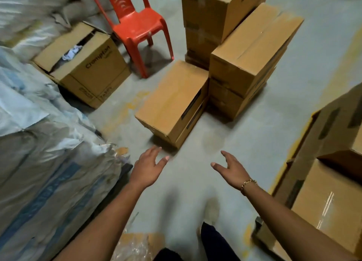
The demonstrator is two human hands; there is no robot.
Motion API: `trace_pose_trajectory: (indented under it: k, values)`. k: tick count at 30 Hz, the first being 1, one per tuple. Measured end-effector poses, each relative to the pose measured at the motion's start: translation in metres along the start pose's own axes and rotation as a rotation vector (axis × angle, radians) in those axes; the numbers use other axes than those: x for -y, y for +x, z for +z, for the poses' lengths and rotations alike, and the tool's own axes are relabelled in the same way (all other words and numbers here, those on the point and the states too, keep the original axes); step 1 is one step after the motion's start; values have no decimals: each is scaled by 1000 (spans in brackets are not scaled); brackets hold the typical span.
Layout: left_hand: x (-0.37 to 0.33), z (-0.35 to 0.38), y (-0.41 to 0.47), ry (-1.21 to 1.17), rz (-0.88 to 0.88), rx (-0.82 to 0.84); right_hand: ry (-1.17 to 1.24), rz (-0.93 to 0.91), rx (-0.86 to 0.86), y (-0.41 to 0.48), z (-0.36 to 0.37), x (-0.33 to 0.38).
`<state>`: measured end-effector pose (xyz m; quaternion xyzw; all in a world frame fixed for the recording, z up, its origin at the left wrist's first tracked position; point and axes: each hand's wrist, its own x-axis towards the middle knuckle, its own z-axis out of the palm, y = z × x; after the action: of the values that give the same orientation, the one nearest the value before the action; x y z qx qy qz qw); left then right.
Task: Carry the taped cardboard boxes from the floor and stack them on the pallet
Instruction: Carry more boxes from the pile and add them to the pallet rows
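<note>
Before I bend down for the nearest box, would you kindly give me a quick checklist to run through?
1. Hands free: left hand and right hand are open and hold nothing: ok.
2. Nearest box closed, nothing lying on top: ok.
3. Floor between hands and box shows no obstacle: ok.
4. Grip made: neither hand touches the box: not ok.
5. Box weight: cannot tell.
6. Room on the stacked boxes at the right: cannot tell.
</note>
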<state>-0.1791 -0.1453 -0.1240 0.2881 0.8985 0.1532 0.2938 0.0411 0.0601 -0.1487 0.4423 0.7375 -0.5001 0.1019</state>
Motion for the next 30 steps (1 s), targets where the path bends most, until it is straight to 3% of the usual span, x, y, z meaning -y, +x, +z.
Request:
trace_pose_trajectory:
  k: [10, 20, 25, 30]
  values:
    - [73, -30, 202, -17, -70, 83, 157, 126, 30, 189, 57, 82]
    - [168, -15, 452, 36, -88, 96, 368, 354, -53, 390, 157, 100]
    - [195, -2, 520, 30, -135, 87, 460, 420, -123, 449, 184, 93]
    - [212, 9, 549, -115, -218, 196, 561, 465, -127, 471, 204, 89]
